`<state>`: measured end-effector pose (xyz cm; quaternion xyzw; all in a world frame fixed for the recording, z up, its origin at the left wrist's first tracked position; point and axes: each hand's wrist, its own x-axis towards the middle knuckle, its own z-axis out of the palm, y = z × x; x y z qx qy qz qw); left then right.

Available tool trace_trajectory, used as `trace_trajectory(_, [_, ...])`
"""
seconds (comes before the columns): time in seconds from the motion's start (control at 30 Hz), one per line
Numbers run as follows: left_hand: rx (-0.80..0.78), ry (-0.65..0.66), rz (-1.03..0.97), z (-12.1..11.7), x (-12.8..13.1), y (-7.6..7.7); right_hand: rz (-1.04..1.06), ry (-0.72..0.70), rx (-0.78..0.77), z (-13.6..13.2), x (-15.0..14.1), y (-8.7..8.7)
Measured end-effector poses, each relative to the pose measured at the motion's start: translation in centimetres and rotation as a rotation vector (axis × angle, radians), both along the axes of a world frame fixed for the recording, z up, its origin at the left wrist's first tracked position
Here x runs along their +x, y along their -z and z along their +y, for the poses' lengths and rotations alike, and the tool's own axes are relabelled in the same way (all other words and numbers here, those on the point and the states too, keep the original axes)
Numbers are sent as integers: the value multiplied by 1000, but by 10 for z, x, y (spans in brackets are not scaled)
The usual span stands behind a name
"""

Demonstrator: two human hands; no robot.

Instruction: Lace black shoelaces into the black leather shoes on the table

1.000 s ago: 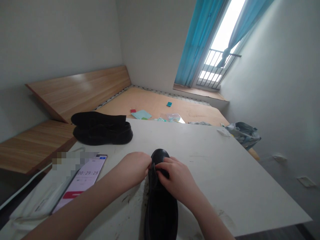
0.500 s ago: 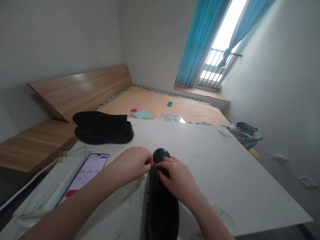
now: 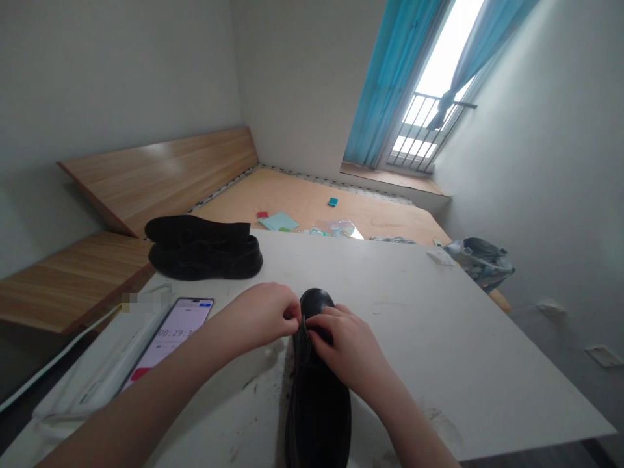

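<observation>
A black leather shoe (image 3: 319,416) lies on the white table in front of me, toe pointing away and its opening toward me. My left hand (image 3: 268,315) is closed in a pinch against the left side of the shoe's upper, just behind the toe. What is between those fingertips is hidden, too small to name. From the other side, my right hand (image 3: 348,341) grips the upper near the raised edge of its flap, thumb and fingers bent close together over it.
Farther back on the white table (image 3: 468,364) are more black shoes (image 3: 207,260), laid together. A phone (image 3: 182,322) showing a timer lies by my left forearm, beside a white object with a cable. A bag (image 3: 482,263) hangs at the right edge. Beyond stands a bed (image 3: 292,188).
Both hands keep nearly the same places on the shoe. The whole view has shifted very slightly.
</observation>
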<state>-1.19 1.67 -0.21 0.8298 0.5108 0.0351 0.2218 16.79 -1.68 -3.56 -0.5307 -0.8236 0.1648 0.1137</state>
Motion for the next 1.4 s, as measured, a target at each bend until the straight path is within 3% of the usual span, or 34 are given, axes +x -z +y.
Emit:
trace_trajectory(0.63, [-31,21,-27,1,-1,-4,9,9,-10,0,0,-1])
trace_trajectory(1.4, [18,-20,91,4,-1,12,-30,50,30,-3,-8,0])
